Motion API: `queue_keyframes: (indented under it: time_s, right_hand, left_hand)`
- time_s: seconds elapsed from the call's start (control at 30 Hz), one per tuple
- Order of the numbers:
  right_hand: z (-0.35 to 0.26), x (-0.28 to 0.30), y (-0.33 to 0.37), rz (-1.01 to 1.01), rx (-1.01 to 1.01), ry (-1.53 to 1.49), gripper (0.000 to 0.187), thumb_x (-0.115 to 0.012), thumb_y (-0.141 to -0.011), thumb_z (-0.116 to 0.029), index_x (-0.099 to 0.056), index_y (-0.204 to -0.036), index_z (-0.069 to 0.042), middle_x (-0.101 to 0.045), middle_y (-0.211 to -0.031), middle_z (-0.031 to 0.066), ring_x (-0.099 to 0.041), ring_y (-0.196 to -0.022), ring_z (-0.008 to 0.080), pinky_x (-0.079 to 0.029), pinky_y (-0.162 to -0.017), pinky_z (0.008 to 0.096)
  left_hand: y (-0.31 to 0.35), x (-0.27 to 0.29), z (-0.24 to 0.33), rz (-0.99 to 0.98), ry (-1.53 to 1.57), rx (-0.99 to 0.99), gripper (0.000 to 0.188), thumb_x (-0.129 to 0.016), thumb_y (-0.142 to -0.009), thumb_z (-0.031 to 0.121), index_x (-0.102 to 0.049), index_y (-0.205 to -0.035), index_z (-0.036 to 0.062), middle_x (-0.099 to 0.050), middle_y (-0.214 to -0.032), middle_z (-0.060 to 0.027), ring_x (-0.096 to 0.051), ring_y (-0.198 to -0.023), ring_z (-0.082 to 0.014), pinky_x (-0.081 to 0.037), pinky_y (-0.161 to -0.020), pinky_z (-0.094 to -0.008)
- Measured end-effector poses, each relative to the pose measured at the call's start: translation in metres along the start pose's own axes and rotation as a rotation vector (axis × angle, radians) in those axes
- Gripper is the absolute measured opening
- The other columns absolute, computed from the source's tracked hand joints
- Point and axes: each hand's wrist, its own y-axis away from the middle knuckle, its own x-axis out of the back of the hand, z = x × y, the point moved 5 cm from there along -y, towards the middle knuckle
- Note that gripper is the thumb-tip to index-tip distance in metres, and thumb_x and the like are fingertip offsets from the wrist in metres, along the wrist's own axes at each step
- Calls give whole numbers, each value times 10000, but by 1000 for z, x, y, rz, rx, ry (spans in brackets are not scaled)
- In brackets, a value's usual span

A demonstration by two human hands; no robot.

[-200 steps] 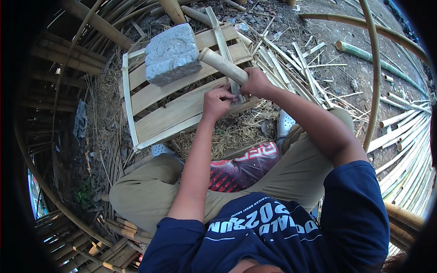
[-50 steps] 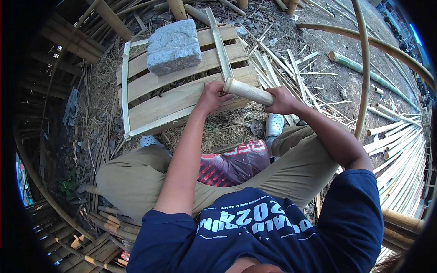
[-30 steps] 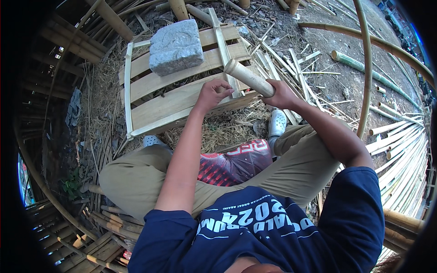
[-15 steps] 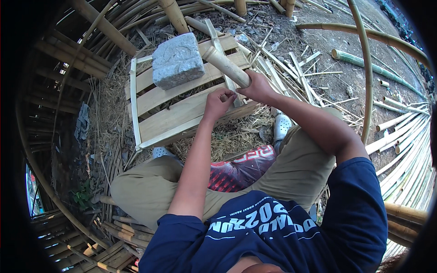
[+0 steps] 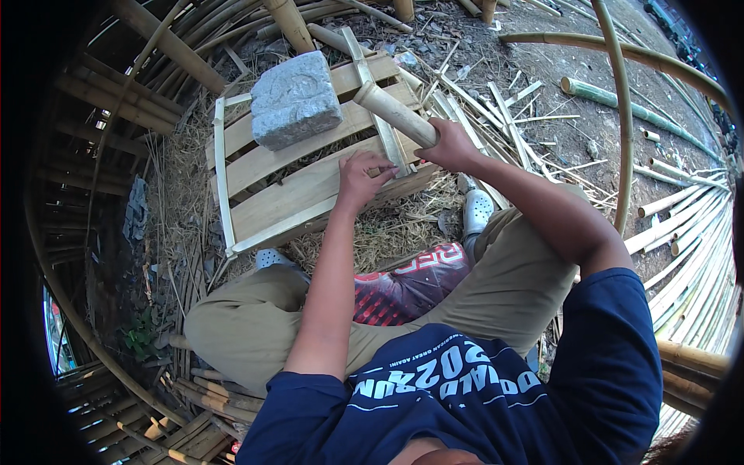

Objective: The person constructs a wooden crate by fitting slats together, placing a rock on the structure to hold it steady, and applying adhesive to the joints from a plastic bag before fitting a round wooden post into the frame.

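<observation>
"What's in the right hand (image 5: 452,149)?"
"A thick bamboo stick (image 5: 395,115), held tight, over the wooden slats (image 5: 288,198)."
"And the left hand (image 5: 359,180)?"
"Curled by the slats' near edge. I can't tell if it pinches anything."
"Any writing?"
"White letters on the blue shirt (image 5: 480,411), big ones on the red cloth (image 5: 418,287)."

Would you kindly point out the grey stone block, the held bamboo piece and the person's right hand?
Grey stone block (image 5: 295,97): head view, upper face.
Held bamboo piece (image 5: 396,116): head view, mid-shaft.
Right hand (image 5: 452,146): head view, its back.

A thick bamboo length (image 5: 395,115) slants above the slatted wooden panel (image 5: 287,198).
</observation>
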Motion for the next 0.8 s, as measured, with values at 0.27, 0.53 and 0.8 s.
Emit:
queue_keyframes:
  time_s: [0.27,0.53,0.8]
  right_hand:
    - [18,2,2,7,44,110,510,-873,-721,-297,-696,-1105,-12,-747,-927,177,-748,-870,321,-572,-812,440]
    - [-1,-12,11,-95,-7,-38,593,-933,-763,-362,-680,-1138,22,-728,-889,145,-712,-733,226,-558,-691,395]
    - [1,-36,-10,-70,152,89,594,-924,-688,-357,-729,-1131,-13,-755,-1019,200,-741,-952,343,-559,-862,447]
  left_hand:
    - [-1,-7,3,-117,-108,53,176,-861,-828,347,-823,-863,179,-641,-718,43,-579,-802,-149,-317,-877,-382]
    - [1,-5,5,-123,-94,70,197,-858,-831,378,-827,-852,184,-631,-692,43,-563,-759,-148,-310,-867,-385]
    - [-2,-5,11,-113,-130,83,253,-863,-826,411,-815,-827,163,-634,-708,27,-576,-767,-170,-309,-865,-385]
